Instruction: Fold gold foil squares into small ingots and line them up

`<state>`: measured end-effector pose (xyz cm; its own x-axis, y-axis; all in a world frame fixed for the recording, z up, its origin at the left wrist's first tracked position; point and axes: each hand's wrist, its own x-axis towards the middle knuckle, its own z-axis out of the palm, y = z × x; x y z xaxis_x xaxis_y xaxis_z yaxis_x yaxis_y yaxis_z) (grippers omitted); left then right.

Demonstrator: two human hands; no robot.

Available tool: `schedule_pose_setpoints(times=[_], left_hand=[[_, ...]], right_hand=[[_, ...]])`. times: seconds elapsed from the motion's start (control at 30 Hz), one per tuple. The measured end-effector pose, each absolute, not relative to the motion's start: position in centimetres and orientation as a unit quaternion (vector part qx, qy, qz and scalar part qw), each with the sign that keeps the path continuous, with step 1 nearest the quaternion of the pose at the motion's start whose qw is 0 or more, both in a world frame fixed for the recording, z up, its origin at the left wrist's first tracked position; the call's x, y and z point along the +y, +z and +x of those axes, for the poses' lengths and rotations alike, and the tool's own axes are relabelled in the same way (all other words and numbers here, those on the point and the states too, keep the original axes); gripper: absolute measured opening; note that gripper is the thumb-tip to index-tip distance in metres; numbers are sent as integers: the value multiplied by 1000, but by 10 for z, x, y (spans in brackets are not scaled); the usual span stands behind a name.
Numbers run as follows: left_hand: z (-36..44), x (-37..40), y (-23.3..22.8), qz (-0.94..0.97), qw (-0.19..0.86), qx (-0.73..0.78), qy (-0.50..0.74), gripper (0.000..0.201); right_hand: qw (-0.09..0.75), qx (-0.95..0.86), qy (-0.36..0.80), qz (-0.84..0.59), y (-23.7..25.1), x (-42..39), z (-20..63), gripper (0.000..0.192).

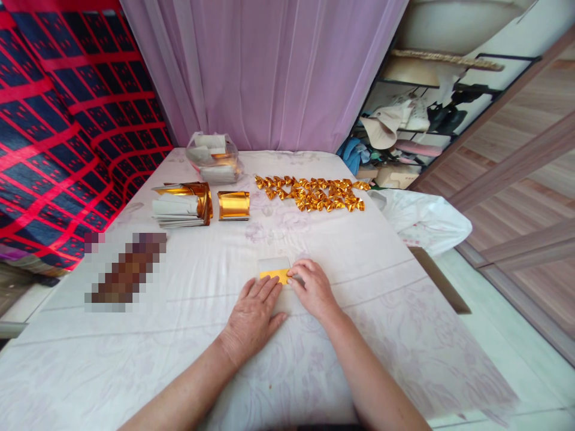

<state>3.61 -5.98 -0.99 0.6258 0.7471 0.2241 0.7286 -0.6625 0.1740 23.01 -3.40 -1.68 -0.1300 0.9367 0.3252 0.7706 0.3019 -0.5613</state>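
Note:
A sheet of gold foil paper lies on the table in front of me, partly folded so that a pale grey strip shows along its far side. My left hand rests flat on the near edge of the sheet, fingers stretched out over the gold part. At the sheet's right end, my right hand pinches the edge between thumb and fingers. Beyond the hands sits a small stack of gold foil sheets. Several folded gold foil pieces are laid in rows at the far right.
A larger pile of foil paper lies at the left, with a clear plastic bag of more sheets behind it. A pixelated patch covers something on the left of the tablecloth. A white plastic bag stands beyond the right edge.

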Motion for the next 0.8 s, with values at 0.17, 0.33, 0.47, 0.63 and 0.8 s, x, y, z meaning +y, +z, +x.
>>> schedule_pose_setpoints(times=[0.17,0.33,0.47,0.63,0.8], left_hand=[[30,-59,-11,903,24,408,133,50],[17,-60,-13,901,4,412,133,49],[6,-61,-14,899,-7,418,133,47],[-3,-61,-13,894,-2,428,130,44],[-1,-59,-9,896,-9,421,138,42]], right_hand=[[322,-738,135,-577,-17,-34,230,13],[328,-738,129,-576,-19,-34,230,13],[332,-738,126,-574,-21,-34,230,13],[333,-739,125,-572,-22,-33,232,13],[302,-740,107,-591,-12,-35,224,9]])
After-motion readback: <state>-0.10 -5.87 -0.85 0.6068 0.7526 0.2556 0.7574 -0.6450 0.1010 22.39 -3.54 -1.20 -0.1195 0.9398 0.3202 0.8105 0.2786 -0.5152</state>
